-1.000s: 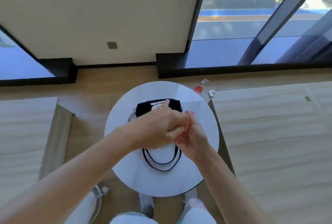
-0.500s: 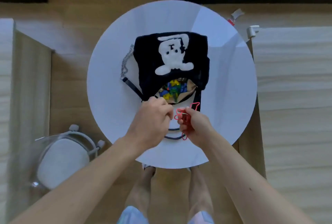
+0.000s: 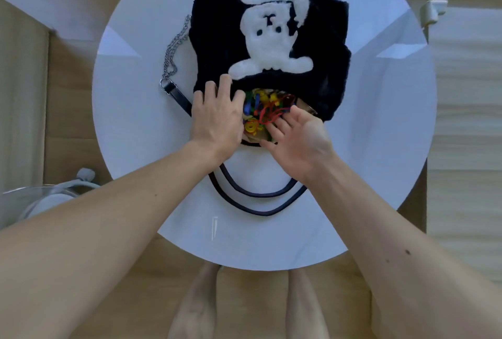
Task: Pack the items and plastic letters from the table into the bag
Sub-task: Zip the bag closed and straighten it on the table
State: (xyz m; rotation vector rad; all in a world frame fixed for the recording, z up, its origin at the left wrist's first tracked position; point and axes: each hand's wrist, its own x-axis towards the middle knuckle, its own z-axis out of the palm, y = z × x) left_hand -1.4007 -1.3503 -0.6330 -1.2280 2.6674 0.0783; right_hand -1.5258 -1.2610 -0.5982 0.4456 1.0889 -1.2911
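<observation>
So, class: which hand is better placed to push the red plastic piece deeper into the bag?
Probably the right. The right hand lies open, right at the red piece in the mouth of the bag. The left hand rests on the bag's edge beside the opening, better suited to steadying it.

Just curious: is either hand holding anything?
Nothing is gripped. The left hand rests on the furry bag by its mouth; the right hand is open over the plastic letters.

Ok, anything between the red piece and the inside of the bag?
Nothing visible. The red piece lies in the open mouth of the bag, on the coloured letters. The left hand presses the edge; the right hand is beside it.
</observation>
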